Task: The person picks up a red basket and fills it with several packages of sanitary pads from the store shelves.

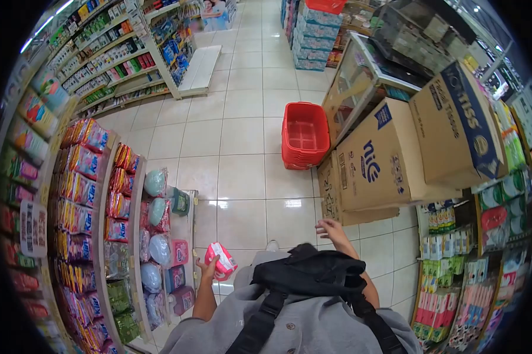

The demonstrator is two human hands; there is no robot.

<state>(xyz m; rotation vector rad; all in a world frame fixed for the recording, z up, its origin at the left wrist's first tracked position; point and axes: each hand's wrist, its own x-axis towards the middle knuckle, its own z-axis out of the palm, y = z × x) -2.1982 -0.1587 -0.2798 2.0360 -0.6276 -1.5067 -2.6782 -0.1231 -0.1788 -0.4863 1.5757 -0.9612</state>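
Observation:
My left hand point(209, 264) is closed around a pink and white packet point(225, 268), with the thumb lying across its face. The print on the packet is too small to read. Just left of that hand, the lower shelf carries pink and purple tubs point(179, 251) and rounded blue wrapped packs point(160, 251). My right hand point(335, 232) hangs in the air with its fingers apart and nothing in it. The nearest things to it are the large cardboard boxes ahead.
Red shopping baskets point(304, 159) stand stacked on the tiled floor point(242, 138) ahead. Large cardboard boxes point(372, 159) lean beside a glass case at right. Shelves of colourful sachets point(80, 189) line the left; more packed shelves point(446, 265) stand at right. A black bag point(307, 274) hangs across my chest.

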